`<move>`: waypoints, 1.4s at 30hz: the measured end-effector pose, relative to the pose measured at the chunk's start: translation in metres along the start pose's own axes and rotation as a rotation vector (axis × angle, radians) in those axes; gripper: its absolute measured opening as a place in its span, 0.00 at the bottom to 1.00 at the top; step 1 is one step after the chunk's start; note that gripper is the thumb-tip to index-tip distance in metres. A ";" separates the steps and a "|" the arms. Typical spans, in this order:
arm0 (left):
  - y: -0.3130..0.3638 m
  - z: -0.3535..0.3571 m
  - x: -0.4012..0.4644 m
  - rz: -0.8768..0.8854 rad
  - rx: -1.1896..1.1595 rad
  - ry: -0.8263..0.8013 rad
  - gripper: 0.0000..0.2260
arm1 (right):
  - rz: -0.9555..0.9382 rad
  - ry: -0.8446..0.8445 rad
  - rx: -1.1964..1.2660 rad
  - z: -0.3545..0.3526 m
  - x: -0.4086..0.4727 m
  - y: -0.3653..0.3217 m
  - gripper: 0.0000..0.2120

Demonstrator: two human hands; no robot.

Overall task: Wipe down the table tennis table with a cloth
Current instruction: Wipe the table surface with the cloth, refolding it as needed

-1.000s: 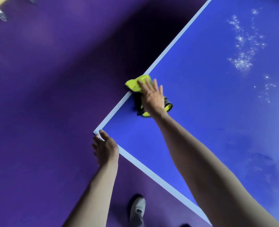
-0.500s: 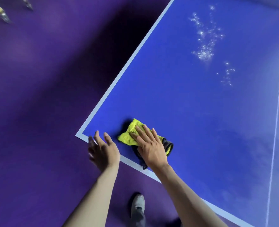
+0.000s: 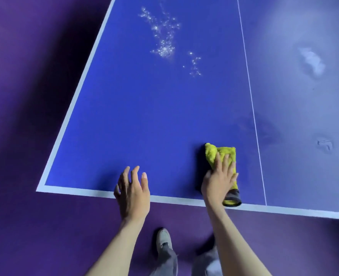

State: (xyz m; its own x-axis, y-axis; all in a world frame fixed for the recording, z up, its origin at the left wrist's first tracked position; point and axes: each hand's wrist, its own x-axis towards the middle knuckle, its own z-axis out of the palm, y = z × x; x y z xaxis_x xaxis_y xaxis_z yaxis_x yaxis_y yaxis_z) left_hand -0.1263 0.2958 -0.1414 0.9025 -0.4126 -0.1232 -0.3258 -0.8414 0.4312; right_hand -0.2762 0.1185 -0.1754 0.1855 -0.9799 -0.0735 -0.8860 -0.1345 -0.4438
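The cloth (yellow-green, with a dark underside) lay on the table tennis table just inside its near white edge, left of the thin centre line. The right hand pressed it flat with fingers straight and slightly spread. The left hand was at the near edge, fingers spread and relaxed. Farther off, droplets glistened.

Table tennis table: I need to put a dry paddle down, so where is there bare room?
Dry blue table between the left white border, the droplets and the left hand. Crowded: the right hand pressing the yellow-green cloth, smears beyond the centre line.
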 end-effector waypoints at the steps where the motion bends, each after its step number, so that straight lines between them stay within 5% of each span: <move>1: 0.002 0.000 -0.002 0.020 -0.013 -0.001 0.22 | -0.104 -0.028 0.020 0.011 -0.019 -0.022 0.39; 6: 0.020 0.000 0.009 -0.067 -0.207 0.021 0.17 | -0.637 -0.253 0.047 0.055 -0.091 -0.089 0.23; 11: 0.035 0.002 0.013 -0.142 -0.221 0.109 0.17 | -0.778 -0.255 -0.017 0.044 -0.056 -0.048 0.25; 21: 0.143 0.057 -0.045 0.159 -0.057 -0.286 0.24 | -0.242 -0.008 -0.114 -0.091 0.068 0.205 0.39; 24: 0.180 0.074 -0.061 0.078 -0.112 -0.409 0.24 | 0.051 0.039 -0.140 -0.138 0.088 0.285 0.36; 28: 0.207 0.088 -0.069 0.042 -0.132 -0.442 0.25 | 0.375 0.141 -0.053 -0.138 0.096 0.273 0.32; 31: 0.217 0.094 -0.074 0.112 -0.078 -0.410 0.25 | 0.165 0.168 -0.059 -0.104 0.074 0.202 0.34; 35: 0.241 0.106 -0.079 0.159 -0.042 -0.365 0.24 | -0.266 -0.014 -0.057 -0.069 0.046 0.141 0.33; 39: 0.275 0.123 -0.080 0.222 -0.043 -0.291 0.22 | -0.549 -0.075 -0.106 -0.082 0.080 0.181 0.30; 42: 0.306 0.139 -0.087 0.274 -0.039 -0.304 0.22 | -0.514 -0.044 -0.129 -0.106 0.122 0.228 0.34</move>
State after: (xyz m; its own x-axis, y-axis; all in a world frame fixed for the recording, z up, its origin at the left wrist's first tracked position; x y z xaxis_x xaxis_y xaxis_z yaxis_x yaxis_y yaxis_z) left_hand -0.3440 0.0252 -0.1231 0.6579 -0.7087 -0.2548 -0.5264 -0.6746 0.5175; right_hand -0.5010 -0.0469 -0.1911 0.6249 -0.7760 0.0862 -0.7206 -0.6157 -0.3187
